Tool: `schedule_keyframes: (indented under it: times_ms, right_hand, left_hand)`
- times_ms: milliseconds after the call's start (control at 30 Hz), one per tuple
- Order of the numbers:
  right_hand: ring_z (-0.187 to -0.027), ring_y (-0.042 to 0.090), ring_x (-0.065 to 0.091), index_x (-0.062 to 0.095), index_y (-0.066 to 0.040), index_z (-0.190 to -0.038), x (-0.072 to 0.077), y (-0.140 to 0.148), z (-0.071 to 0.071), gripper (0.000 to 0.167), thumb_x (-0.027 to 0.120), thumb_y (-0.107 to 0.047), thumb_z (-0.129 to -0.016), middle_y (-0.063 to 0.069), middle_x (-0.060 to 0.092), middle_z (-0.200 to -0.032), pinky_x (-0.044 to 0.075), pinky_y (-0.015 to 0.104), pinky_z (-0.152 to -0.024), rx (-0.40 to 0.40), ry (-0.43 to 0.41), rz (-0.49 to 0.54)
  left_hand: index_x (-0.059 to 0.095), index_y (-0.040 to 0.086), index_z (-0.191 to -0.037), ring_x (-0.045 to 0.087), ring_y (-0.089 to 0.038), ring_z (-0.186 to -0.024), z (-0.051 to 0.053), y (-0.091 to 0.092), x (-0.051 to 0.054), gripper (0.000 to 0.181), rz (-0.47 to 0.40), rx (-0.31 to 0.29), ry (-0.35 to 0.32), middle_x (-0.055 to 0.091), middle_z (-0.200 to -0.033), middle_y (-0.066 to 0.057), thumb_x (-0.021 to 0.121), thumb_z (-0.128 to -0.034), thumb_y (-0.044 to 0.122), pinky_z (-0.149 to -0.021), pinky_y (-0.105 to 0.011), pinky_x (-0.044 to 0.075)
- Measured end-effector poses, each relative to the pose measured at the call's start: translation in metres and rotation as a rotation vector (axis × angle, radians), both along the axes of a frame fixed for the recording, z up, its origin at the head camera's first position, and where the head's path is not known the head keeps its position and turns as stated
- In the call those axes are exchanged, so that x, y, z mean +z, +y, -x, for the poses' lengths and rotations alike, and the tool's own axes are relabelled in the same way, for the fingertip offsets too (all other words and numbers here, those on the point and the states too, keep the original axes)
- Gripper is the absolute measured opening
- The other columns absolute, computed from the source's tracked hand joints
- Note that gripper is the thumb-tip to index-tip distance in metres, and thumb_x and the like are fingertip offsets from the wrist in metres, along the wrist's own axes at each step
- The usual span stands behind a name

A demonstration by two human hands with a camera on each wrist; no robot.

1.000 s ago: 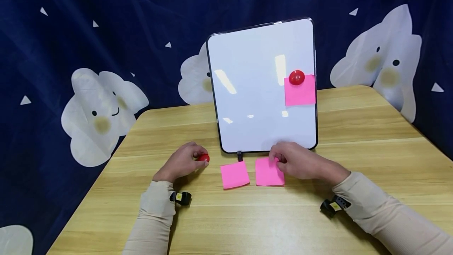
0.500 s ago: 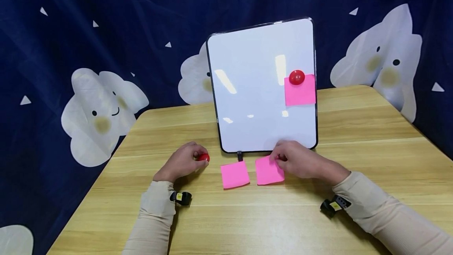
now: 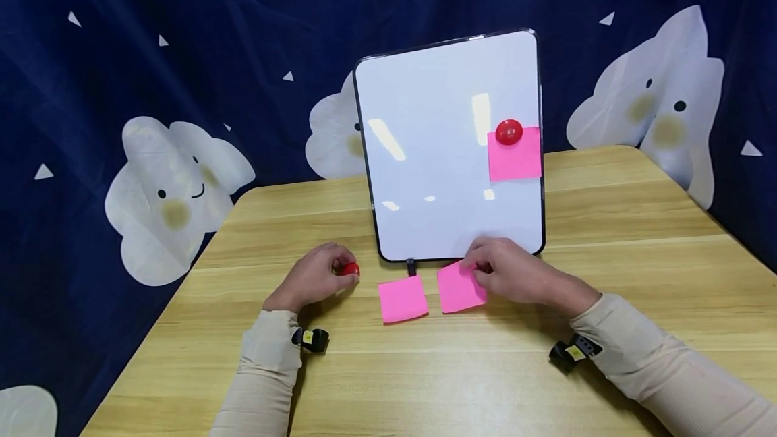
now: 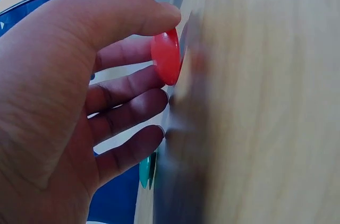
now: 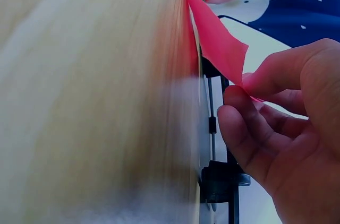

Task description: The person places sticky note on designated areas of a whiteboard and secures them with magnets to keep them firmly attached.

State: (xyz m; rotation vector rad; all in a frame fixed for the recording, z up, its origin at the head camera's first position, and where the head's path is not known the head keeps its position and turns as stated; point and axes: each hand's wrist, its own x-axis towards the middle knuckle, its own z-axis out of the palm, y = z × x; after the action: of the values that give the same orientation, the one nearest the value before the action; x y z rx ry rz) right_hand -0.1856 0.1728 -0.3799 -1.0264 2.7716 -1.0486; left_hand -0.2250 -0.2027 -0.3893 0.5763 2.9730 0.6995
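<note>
My left hand [image 3: 315, 277] pinches a red round magnet [image 3: 351, 270] at the table, left of the whiteboard; the left wrist view shows the magnet [image 4: 166, 57] between thumb and fingers. The right hand [image 3: 516, 272] pinches the upper right corner of a pink note [image 3: 459, 288] below the board. In the right wrist view this note [image 5: 218, 41] slants up from the table to the fingertips. Another pink note [image 3: 403, 300] lies flat between the hands.
A whiteboard [image 3: 449, 154] stands tilted at the back, with a third pink note [image 3: 514, 162] under a red magnet [image 3: 508, 131] on its right side. A green object [image 4: 145, 171] shows behind the left fingers. Behind the table [image 3: 425, 383] hangs a blue curtain [image 3: 255, 12].
The right hand has moved slightly up with its note, whose lower edge has lifted and turned a little. The left hand has stayed in place.
</note>
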Motion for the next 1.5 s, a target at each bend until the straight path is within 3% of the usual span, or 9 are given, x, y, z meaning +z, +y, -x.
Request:
schedule_keyframes:
  times_ms: [467,933,1267,1500]
  right_hand:
    - [-0.086,0.015,0.055,0.077,-0.009,-0.104,0.0013,-0.0004,0.0007,0.023,0.067,0.005,-0.089,-0.002,0.065,-0.097,0.052,0.026,-0.07,-0.042,-0.023,0.034]
    - [-0.089,0.015,0.057,0.077,-0.008,-0.107,0.0012,-0.0008,0.0009,0.025,0.067,0.005,-0.089,-0.001,0.066,-0.103,0.052,0.027,-0.071,-0.099,0.068,0.072]
    - [-0.075,0.015,0.053,0.077,-0.007,-0.104,0.0047,-0.0021,-0.0006,0.022,0.071,0.004,-0.087,-0.003,0.063,-0.089,0.048,0.026,-0.062,-0.164,0.155,0.139]
    - [-0.077,0.015,0.055,0.077,-0.006,-0.106,0.0042,-0.0016,-0.0006,0.023,0.069,0.005,-0.087,-0.001,0.065,-0.094,0.05,0.027,-0.065,-0.194,0.179,0.16]
  left_hand:
    - [0.071,0.022,-0.108,0.058,-0.014,-0.082,0.0033,-0.0016,-0.0005,0.026,0.004,-0.049,0.063,0.063,-0.092,0.01,0.079,-0.0856,0.031,-0.073,-0.033,0.048]
    - [0.069,0.023,-0.114,0.062,-0.006,-0.08,0.0027,-0.001,-0.0021,0.025,-0.058,-0.054,0.138,0.069,-0.092,0.012,0.07,-0.0923,0.036,-0.074,-0.033,0.051]
    - [0.068,0.024,-0.11,0.062,-0.005,-0.078,0.003,0.001,-0.0009,0.022,-0.068,-0.062,0.146,0.066,-0.087,0.014,0.069,-0.0921,0.036,-0.073,-0.031,0.052]
    - [0.069,0.023,-0.109,0.062,-0.005,-0.078,0.0017,0.0023,-0.0015,0.021,-0.077,-0.047,0.148,0.067,-0.087,0.013,0.069,-0.0923,0.037,-0.072,-0.032,0.052]
